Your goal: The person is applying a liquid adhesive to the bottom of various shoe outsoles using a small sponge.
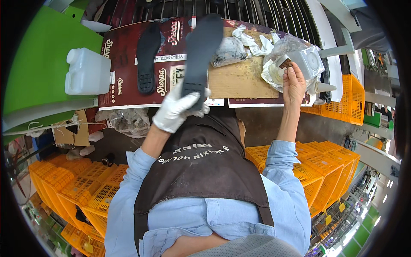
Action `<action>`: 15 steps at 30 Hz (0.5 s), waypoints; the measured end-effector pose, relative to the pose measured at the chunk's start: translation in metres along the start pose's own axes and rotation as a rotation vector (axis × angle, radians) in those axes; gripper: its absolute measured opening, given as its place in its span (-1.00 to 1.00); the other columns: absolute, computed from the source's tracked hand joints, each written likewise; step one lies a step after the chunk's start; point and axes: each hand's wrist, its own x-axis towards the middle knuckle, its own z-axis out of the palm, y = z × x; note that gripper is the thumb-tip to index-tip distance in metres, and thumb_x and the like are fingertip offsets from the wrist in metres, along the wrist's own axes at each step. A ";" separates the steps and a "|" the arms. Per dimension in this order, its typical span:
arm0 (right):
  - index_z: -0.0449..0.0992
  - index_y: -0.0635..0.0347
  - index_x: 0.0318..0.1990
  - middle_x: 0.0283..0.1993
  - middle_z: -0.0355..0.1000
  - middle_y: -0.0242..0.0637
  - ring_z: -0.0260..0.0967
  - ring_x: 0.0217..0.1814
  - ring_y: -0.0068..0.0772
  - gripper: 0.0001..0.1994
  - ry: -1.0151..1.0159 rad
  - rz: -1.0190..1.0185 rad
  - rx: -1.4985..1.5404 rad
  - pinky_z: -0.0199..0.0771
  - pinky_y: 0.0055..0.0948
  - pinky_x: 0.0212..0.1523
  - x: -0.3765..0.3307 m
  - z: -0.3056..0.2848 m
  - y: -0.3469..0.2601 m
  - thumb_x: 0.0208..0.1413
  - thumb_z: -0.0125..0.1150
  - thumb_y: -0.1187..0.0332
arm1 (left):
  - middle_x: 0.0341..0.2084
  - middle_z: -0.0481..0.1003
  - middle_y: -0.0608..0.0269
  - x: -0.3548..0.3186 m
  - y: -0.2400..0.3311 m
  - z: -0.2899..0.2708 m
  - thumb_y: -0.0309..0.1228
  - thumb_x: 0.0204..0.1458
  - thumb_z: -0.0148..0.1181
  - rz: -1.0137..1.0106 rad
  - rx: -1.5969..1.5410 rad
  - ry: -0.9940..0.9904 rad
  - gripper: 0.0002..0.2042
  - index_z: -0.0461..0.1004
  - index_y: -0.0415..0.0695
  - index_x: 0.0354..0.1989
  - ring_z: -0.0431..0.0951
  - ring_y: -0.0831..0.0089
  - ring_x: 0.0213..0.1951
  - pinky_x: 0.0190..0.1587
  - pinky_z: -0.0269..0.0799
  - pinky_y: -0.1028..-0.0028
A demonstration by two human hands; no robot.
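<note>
The left hand (177, 107), in a white glove, is clamped on the heel end of a dark shoe sole (198, 47), holding it up over the cardboard-covered counter (239, 79). The bare right hand (293, 83) pinches a small brush (286, 64) at the mouth of a white plastic container (309, 61) at the counter's right end. A second dark sole (147, 55) lies flat on the cardboard to the left, near a white jug (87, 70).

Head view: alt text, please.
A white-gloved left hand holds a dark shoe sole upright over a cardboard-covered bench, while the bare right hand holds a small brush at a white container.
</note>
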 end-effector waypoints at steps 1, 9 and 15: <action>0.45 0.34 0.01 -0.19 0.48 -0.33 0.42 -0.27 -0.61 -0.73 -0.031 0.013 0.059 0.48 -0.67 -0.21 0.000 0.006 -0.002 0.14 0.19 0.56 | -0.10 0.46 0.04 0.003 -0.006 0.008 -0.46 0.17 0.08 -0.042 0.006 0.005 -0.61 0.20 -0.19 0.15 0.59 0.28 -0.35 -0.38 0.57 0.43; 0.50 0.31 -0.04 -0.25 0.44 -0.43 0.35 -0.31 -0.71 -0.75 -0.289 -0.185 -0.444 0.36 -0.69 -0.33 0.004 0.082 -0.004 0.09 0.22 0.58 | -0.09 0.45 0.15 0.022 -0.046 0.025 -0.46 0.11 0.16 -0.170 0.021 -0.102 -0.57 0.21 -0.18 0.15 0.59 0.39 -0.24 -0.24 0.59 0.47; 0.51 0.26 -0.19 -0.27 0.46 -0.14 0.46 -0.26 -0.13 -0.78 -0.540 -0.812 -1.060 0.47 -0.32 -0.26 -0.002 0.129 0.003 -0.05 0.27 0.59 | -0.05 0.42 0.13 0.019 -0.048 0.021 -0.44 0.04 0.25 -0.148 0.011 -0.160 -0.45 0.17 -0.21 0.19 0.57 0.34 -0.17 -0.15 0.56 0.44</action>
